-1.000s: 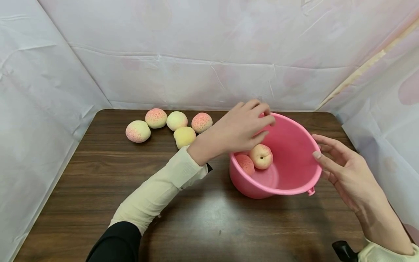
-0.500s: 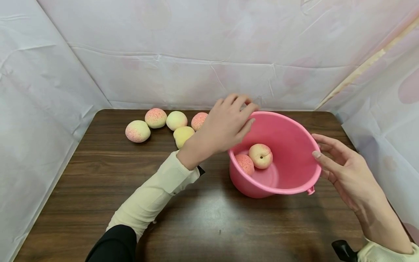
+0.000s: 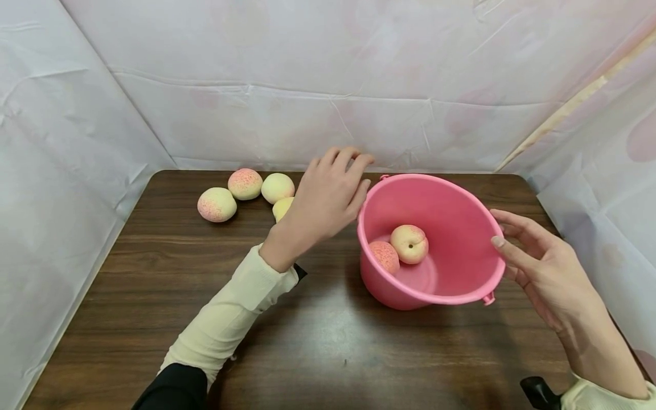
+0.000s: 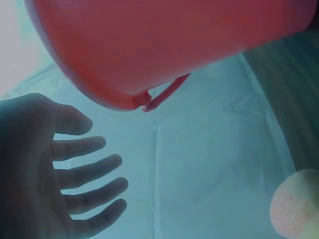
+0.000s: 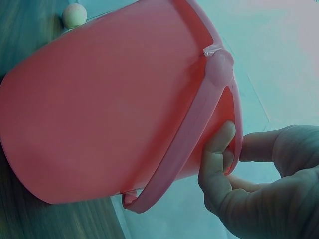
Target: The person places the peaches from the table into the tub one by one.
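Note:
A pink bucket (image 3: 441,196) stands on the table, its mouth facing me. My right hand (image 3: 558,279) pinches its right rim, thumb on one side and fingers on the other, as the right wrist view also shows. Inside lie a pale peach (image 3: 409,244) and a redder peach (image 3: 384,257). My left hand (image 3: 325,196) hovers left of the bucket, holding nothing; its fingers (image 4: 89,174) are spread and nearly straight in the left wrist view. Beyond it sit a speckled peach (image 3: 217,205), a pink peach (image 3: 245,184), a pale green peach (image 3: 278,188) and a partly hidden yellow peach (image 3: 283,207).
The dark wood table (image 3: 169,296) runs back to a white plastic sheet (image 3: 287,114), which also hangs at both sides. The bucket's pink handle (image 5: 172,154) hangs down along its outer side in the right wrist view.
My left hand has moved left from over the bucket, out past its rim toward the loose peaches, now hiding the rightmost one. The right hand and the bucket stay in place.

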Action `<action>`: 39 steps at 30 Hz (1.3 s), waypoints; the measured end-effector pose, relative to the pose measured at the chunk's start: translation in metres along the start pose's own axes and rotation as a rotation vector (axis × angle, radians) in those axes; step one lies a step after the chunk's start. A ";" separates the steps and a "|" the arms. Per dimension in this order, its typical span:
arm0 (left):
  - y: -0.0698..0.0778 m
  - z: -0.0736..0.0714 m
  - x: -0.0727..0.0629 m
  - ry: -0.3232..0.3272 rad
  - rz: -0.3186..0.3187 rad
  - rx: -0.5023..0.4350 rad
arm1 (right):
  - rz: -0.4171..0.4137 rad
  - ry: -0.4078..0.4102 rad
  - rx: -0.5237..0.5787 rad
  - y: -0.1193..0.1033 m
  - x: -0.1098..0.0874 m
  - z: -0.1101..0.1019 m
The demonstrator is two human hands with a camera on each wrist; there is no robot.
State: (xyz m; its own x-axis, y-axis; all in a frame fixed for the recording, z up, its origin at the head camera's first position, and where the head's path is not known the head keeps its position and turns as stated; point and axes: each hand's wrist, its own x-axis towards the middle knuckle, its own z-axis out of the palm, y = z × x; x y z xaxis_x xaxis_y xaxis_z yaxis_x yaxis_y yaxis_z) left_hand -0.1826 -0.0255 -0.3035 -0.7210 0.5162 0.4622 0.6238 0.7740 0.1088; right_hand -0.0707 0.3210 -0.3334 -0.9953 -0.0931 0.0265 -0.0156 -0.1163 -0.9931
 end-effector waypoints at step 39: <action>-0.063 0.053 -0.060 -0.306 -0.288 0.182 | -0.017 0.008 0.018 0.002 0.000 0.001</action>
State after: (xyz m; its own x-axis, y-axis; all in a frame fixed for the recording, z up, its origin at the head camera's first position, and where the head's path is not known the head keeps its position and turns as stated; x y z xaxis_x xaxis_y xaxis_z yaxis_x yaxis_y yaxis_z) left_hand -0.1948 -0.0858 -0.3850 -0.9302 0.3343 0.1514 0.3417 0.9395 0.0254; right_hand -0.0711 0.3198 -0.3349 -0.9956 -0.0830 0.0426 -0.0311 -0.1352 -0.9903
